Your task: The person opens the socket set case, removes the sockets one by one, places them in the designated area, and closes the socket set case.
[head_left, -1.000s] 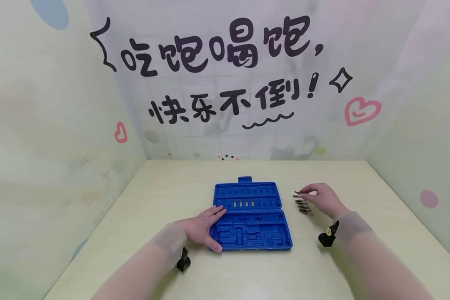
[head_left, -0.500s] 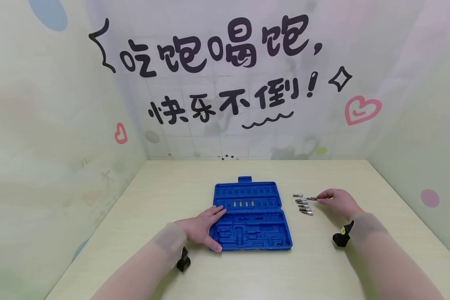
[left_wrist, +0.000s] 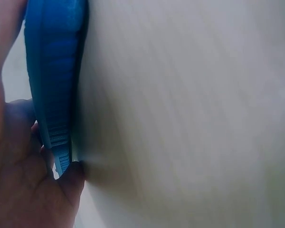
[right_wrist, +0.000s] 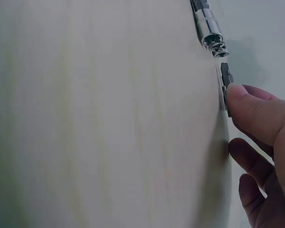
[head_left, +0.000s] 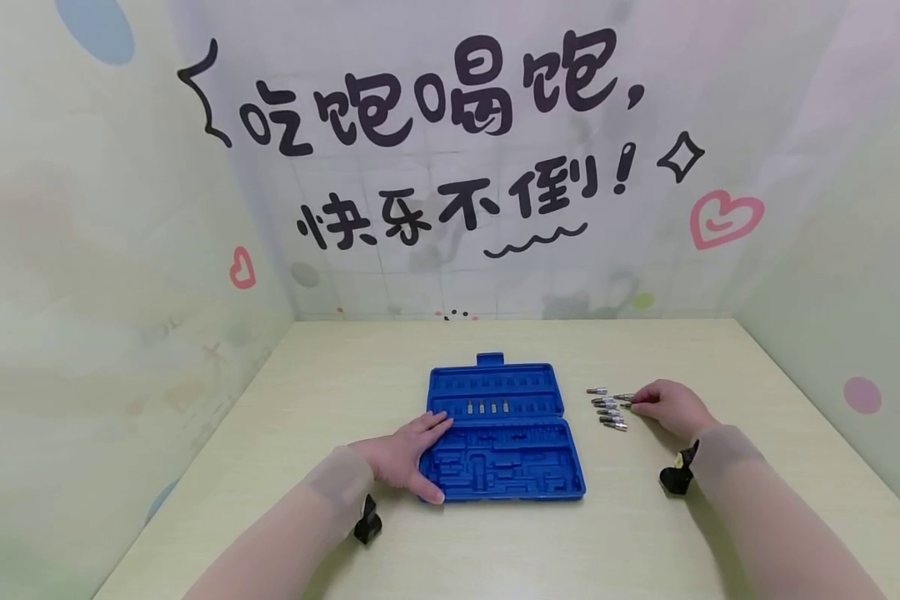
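My left hand lies on the left side of an open blue plastic case, fingers spread over its edge and thumb at its near left corner. In the left wrist view, the fingers touch the case's ribbed side wall. Between thumb and index finger, my right hand pinches a small dark screwdriver bit low over the table. Another slim bit lies just beyond it. To the left of that hand, several metal bit sockets lie in a loose column.
Four-walled slots line the case lid, where several short metal bits stand in a row. One bit socket lies apart at the back of the column. The pale wooden table meets printed walls at the back and sides.
My right hand has moved from the back of the socket column to its right side. A slim bit now lies there, with another between the fingertips. The left hand stays put.
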Demonstrator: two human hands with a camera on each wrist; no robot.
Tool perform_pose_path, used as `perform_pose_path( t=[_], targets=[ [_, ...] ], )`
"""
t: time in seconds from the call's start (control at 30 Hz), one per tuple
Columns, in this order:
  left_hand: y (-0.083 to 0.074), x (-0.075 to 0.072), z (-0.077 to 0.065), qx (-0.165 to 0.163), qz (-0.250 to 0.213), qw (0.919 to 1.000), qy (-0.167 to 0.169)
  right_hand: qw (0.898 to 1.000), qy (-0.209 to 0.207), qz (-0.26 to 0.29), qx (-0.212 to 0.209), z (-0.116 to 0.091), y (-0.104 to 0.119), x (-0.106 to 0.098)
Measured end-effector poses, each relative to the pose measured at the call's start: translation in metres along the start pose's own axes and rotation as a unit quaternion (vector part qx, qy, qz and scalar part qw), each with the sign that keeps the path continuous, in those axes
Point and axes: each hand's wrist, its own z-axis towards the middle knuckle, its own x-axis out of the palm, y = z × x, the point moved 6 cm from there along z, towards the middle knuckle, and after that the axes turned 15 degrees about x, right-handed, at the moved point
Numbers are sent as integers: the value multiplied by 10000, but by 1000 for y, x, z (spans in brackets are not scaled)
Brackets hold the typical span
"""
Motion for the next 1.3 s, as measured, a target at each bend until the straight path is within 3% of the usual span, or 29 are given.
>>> perform_pose_path(
  t=[0.93, 1.1, 1.3],
  targets=[
    [3, 1, 0, -27, -111, 9999, -22, 9996, 167, 52, 207, -3, 5, -6],
    [3, 1, 0, -19, -60, 10000, -14, 9993, 101, 302, 187, -6, 22, -15],
    [5, 1, 1, -35, 20, 10000, 27, 9956, 243, 894, 165, -8, 58, -13]
  ],
)
